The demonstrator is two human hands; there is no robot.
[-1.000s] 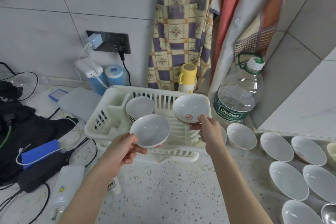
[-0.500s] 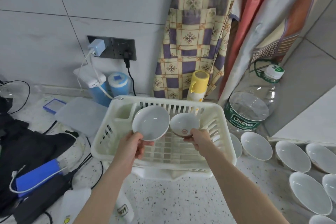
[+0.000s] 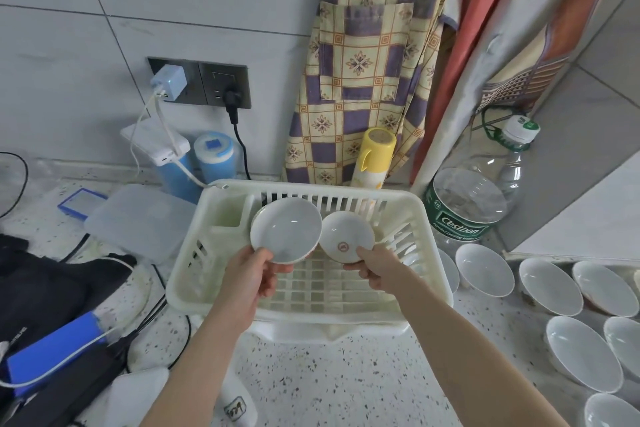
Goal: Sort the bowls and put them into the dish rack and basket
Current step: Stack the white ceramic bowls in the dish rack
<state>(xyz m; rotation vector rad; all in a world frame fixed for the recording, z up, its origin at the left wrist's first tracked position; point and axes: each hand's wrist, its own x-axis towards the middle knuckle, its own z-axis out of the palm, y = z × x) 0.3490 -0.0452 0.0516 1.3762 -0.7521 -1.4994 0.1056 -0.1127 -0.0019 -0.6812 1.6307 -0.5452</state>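
Both hands' grip keeps bowls nearer rack [image 3: 429, 218].

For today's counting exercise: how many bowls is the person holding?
2. The left hand grips the larger bowl, the right hand the smaller bowl, both above the dish rack. Other bowls may sit hidden behind them.

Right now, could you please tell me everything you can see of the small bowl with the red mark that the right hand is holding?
The small bowl is white and glossy, ceramic by its look, with a thin gold-toned rim and a round red emblem inside near its lower edge. It is tilted so that its opening faces the camera, held over the white plastic dish rack. The right hand pinches its lower rim. On its left it sits beside, perhaps touching, the larger bowl held by the left hand.
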